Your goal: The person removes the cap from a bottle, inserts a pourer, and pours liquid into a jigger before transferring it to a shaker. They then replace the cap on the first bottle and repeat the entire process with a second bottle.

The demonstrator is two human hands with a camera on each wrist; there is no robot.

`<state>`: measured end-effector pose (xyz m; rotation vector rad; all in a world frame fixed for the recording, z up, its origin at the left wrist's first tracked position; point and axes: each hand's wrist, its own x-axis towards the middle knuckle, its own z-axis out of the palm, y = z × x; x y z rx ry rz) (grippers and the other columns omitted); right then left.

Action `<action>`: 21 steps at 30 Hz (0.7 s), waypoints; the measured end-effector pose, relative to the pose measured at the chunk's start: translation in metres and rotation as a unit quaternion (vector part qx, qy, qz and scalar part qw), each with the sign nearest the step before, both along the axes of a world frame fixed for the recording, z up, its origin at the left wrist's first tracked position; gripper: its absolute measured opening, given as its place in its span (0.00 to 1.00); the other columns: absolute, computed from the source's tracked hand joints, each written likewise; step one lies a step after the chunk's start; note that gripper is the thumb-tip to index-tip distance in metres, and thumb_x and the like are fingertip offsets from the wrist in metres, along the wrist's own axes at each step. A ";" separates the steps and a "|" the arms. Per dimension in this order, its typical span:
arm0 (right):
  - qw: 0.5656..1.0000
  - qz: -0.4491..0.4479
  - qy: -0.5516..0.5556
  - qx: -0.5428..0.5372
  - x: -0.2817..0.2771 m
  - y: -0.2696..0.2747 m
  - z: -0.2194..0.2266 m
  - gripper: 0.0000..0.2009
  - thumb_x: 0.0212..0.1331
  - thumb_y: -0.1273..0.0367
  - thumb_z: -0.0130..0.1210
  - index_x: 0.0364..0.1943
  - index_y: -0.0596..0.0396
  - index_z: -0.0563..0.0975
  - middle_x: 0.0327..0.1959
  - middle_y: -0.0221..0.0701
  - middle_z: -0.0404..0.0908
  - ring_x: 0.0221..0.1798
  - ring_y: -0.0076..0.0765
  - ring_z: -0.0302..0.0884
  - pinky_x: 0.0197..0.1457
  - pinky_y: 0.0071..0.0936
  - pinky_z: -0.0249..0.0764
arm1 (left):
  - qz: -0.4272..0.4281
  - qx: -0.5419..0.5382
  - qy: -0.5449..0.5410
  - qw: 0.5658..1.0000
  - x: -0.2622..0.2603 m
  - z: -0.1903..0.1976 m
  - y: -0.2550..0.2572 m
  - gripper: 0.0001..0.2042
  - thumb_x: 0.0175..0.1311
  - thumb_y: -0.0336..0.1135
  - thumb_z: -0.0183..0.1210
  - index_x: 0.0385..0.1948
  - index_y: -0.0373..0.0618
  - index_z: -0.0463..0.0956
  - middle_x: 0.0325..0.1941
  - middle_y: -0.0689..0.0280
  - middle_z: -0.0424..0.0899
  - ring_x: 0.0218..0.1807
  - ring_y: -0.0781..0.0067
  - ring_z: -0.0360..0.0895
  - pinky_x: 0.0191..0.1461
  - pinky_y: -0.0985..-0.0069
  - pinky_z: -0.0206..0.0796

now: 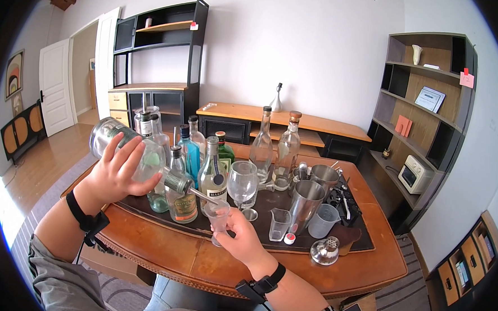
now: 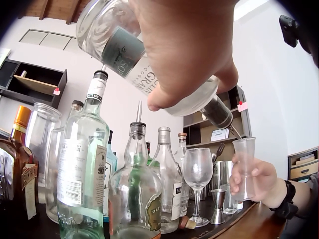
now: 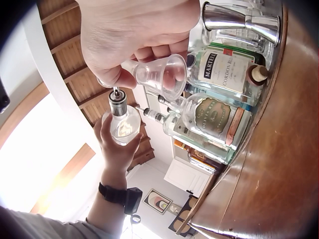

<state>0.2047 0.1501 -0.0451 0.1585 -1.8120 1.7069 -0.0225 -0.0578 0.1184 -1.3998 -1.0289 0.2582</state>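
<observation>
My left hand (image 1: 118,171) grips a clear glass bottle (image 2: 122,50), tilted with its neck down to the right. The metal pour spout (image 2: 235,131) on its neck points at the mouth of a clear waisted jigger (image 2: 244,149). Held by my right hand (image 1: 243,237), the jigger stands roughly upright over the table's front edge. Fingers and thumb wrap its narrow middle in the right wrist view. Just behind the jigger are a Martell bottle (image 1: 209,179), an Olivia bottle (image 3: 212,119) and a stemmed wine glass (image 1: 242,177).
Several more bottles crowd the table's left and back, among them a blue bottle (image 1: 192,158). To the right stand a metal shaker tin (image 1: 304,206), a small glass pitcher (image 1: 279,224), a plastic cup (image 1: 324,221) and a strainer cap (image 1: 325,251). A steel jigger (image 2: 218,206) stands by the wine glass.
</observation>
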 end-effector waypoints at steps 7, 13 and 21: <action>1.000 0.001 0.010 0.001 0.000 -0.001 0.000 0.22 0.60 0.78 0.55 0.59 0.61 0.66 0.39 0.27 0.75 0.44 0.23 0.75 0.46 0.21 0.74 | -0.009 0.006 0.028 1.000 -0.002 0.006 0.003 0.24 0.63 0.37 0.58 0.60 0.73 0.62 0.53 0.52 0.74 0.56 0.53 0.77 0.67 0.43 0.61; 1.000 0.004 0.014 -0.003 -0.002 0.000 -0.003 0.22 0.59 0.79 0.55 0.59 0.61 0.66 0.39 0.27 0.75 0.43 0.22 0.74 0.44 0.21 0.74 | -0.011 0.001 0.034 0.999 0.001 0.015 0.006 0.25 0.61 0.37 0.61 0.58 0.73 0.62 0.53 0.52 0.73 0.58 0.52 0.76 0.68 0.43 0.61; 1.000 0.003 0.012 -0.018 -0.001 0.000 -0.003 0.23 0.59 0.79 0.55 0.60 0.61 0.66 0.40 0.27 0.75 0.44 0.22 0.74 0.43 0.22 0.74 | -0.012 0.000 0.065 0.998 0.000 0.023 0.009 0.24 0.61 0.38 0.61 0.58 0.75 0.64 0.53 0.54 0.73 0.59 0.53 0.75 0.68 0.44 0.62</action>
